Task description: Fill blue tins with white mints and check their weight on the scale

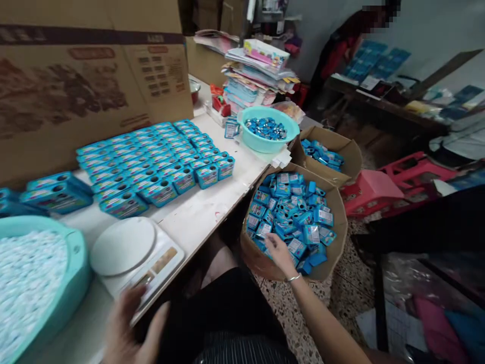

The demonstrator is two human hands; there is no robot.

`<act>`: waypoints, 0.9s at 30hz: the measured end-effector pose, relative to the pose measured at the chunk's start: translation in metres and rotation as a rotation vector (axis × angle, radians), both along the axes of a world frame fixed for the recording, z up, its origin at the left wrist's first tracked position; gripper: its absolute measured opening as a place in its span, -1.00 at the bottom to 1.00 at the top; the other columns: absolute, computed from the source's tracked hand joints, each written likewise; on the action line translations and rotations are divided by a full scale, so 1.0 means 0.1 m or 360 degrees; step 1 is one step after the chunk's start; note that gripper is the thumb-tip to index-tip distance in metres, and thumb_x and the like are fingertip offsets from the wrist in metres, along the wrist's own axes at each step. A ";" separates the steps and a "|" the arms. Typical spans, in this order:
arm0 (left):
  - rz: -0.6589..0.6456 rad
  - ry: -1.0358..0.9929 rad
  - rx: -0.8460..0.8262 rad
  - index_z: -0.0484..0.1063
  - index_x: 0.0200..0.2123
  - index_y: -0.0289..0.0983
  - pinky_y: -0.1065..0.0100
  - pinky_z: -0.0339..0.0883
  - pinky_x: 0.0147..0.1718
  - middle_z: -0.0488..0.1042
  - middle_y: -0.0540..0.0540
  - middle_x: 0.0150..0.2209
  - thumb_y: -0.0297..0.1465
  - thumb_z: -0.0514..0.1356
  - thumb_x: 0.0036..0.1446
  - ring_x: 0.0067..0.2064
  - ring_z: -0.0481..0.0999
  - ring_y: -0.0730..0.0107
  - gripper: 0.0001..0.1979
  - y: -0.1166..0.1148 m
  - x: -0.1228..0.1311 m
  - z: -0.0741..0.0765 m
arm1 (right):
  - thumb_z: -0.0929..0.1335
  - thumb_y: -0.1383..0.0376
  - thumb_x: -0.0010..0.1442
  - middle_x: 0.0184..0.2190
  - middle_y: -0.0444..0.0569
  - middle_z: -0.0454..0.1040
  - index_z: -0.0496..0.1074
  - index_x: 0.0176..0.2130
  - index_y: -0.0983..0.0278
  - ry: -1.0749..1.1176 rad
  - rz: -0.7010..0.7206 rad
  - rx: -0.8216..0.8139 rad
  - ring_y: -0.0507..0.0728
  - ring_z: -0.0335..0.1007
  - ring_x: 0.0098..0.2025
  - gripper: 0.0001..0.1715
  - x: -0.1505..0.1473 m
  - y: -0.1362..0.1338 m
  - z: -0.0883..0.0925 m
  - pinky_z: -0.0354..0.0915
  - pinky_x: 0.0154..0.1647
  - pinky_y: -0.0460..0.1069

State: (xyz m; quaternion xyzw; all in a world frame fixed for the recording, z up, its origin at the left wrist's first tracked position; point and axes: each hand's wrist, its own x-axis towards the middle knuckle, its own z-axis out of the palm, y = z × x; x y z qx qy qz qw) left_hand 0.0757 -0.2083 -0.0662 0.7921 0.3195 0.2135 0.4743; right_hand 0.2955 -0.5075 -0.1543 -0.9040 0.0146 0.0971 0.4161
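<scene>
- Left hand [127, 333]: blurred, thumb and fingers wide apart, white scale [123, 246] at its twelve o'clock.
- Right hand [279, 254]: fingertips among the blue packets [311, 234]; cannot tell whether they grip one.
- Those packets: heaped in an open carton [254, 257], one o'clock from the right hand, two from the left.
- Rows of blue boxes [158, 191]: beyond the scale.

The right hand [278, 250], its wrist being circled by a bracelet [293, 277], is being held at small blue boxes [291, 212] heaped in a carton [340, 222]. The left hand [123, 333], blurred, is being held with thumb and fingers apart beside a scale [123, 245]. Rows of boxes [151, 167], a basin [78, 253] of pale pieces [30, 283] and the scale are being supported by a white table [200, 207].
</scene>
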 end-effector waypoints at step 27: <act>-0.1069 0.0300 -0.1125 0.45 0.05 -0.24 0.26 0.44 -0.11 0.50 -0.14 -0.14 -0.23 0.23 0.16 -0.16 0.50 0.30 -0.59 -1.65 2.38 -1.01 | 0.38 0.40 0.10 0.25 0.24 0.26 0.26 0.29 0.01 -0.0200 0.1070 -0.1645 0.41 0.32 0.08 -0.20 2.50 -1.54 -0.85 0.25 0.03 0.27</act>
